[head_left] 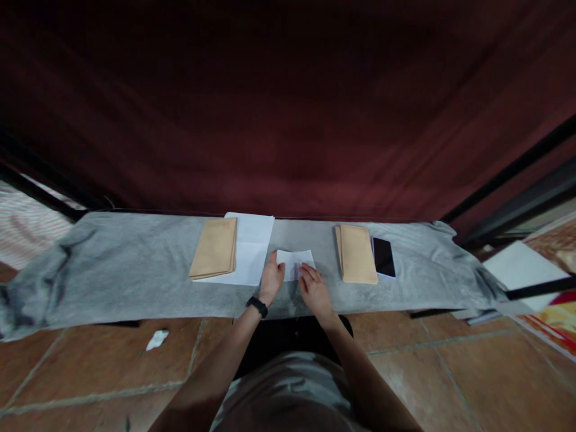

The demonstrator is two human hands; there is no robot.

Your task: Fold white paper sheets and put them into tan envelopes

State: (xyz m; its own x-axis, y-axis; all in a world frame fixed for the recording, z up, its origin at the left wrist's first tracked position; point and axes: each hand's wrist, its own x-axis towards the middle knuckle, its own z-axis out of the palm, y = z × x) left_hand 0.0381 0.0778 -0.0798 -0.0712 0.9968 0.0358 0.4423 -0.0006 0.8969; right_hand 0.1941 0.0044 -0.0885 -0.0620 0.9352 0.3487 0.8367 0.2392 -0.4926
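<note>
A small folded sheet of white paper (pixel 293 261) lies in front of me on the grey cloth. My left hand (pixel 272 278), with a black band on its wrist, grips the paper's left edge, thumb on top. My right hand (pixel 314 290) has its fingers bent against the paper's lower right part; its fingertips are partly hard to make out. To the left lie larger white sheets (pixel 252 249) with a crease across them. A stack of brown envelopes (pixel 215 246) partly covers those sheets. On the right is another small stack of brown envelopes (pixel 357 255).
A dark-screened phone (pixel 383 257) lies beside the right envelopes. The grey cloth (pixel 135 270) covers a long, narrow surface, with a dark red curtain (pixel 288 120) behind it. Black bars (pixel 508 174) stand at the right. A crumpled white scrap (pixel 157 339) is on the tiled floor.
</note>
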